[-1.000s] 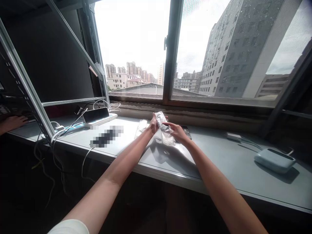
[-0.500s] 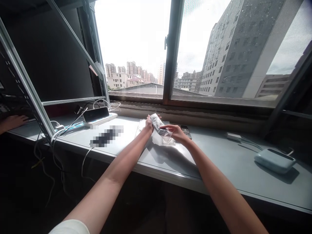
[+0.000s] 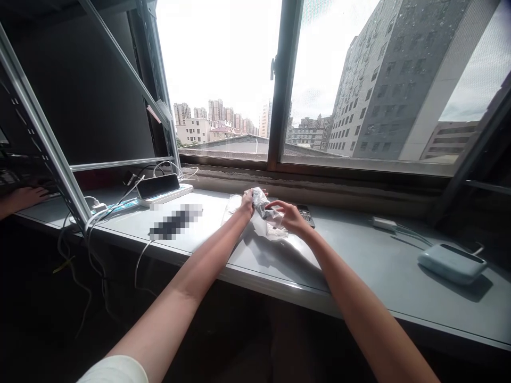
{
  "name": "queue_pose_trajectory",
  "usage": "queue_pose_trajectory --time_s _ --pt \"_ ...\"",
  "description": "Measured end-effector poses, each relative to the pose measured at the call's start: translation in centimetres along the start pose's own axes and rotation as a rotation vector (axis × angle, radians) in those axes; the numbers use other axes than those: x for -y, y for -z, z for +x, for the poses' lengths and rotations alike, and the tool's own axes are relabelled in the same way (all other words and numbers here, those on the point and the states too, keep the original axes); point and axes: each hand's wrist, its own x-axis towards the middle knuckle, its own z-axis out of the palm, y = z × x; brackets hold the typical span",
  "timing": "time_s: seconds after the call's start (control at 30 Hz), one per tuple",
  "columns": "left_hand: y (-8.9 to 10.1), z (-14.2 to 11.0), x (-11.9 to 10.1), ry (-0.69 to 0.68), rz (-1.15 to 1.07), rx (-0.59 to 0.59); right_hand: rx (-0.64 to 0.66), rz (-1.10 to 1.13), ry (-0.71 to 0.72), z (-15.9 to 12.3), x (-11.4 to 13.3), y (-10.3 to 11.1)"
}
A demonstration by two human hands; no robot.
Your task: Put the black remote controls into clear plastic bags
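Observation:
Both my arms reach out over a grey worktop (image 3: 359,266) under a window. My left hand (image 3: 247,203) is closed on the upper end of a crumpled clear plastic bag (image 3: 263,205) with something dark inside. My right hand (image 3: 289,217) pinches the lower end of the same bag, just above the worktop. More clear plastic (image 3: 231,208) lies flat on the worktop under and to the left of my hands. A dark remote control (image 3: 306,215) lies just behind my right hand.
A power strip with a dark device (image 3: 159,189) and several white cables sits at the left. A pale blue box (image 3: 451,262) and a white adapter (image 3: 383,222) lie at the right. Another person's hand (image 3: 22,198) rests at the far left, behind a metal rack post (image 3: 43,138).
The bag has come down from an upright, stretched position and is now bunched shorter between my two hands, which have drawn closer together.

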Motion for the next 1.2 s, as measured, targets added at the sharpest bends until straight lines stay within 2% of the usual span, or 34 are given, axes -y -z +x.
queue_pose_trajectory --time_s 0.1,0.53,0.73,0.87,1.0,1.1,1.2 --pt "-0.6 -0.9 -0.2 0.009 0.013 -0.067 -0.031 -0.044 -0.014 0.0 -0.2 0.2" --pt "-0.7 -1.5 -0.2 0.057 0.085 -0.086 -0.063 -0.046 -0.058 0.1 -0.4 -0.1" --pt "-1.1 -2.0 0.0 0.064 0.14 -0.019 -0.106 -0.167 -0.12 0.0 0.1 0.0" --pt "-1.5 -2.4 0.0 0.153 0.28 -0.03 -0.141 -0.337 -0.201 -0.1 0.9 0.1" --pt "-1.7 -3.0 0.1 0.248 0.432 0.121 -0.199 -0.442 -0.302 -0.2 1.5 0.3" --pt "-1.7 -3.4 0.2 0.261 0.504 0.171 -0.172 -0.488 -0.334 -0.3 1.9 0.4" --pt "-1.5 -3.3 0.2 0.23 0.545 0.13 -0.128 -0.534 -0.358 -0.3 2.2 0.4"
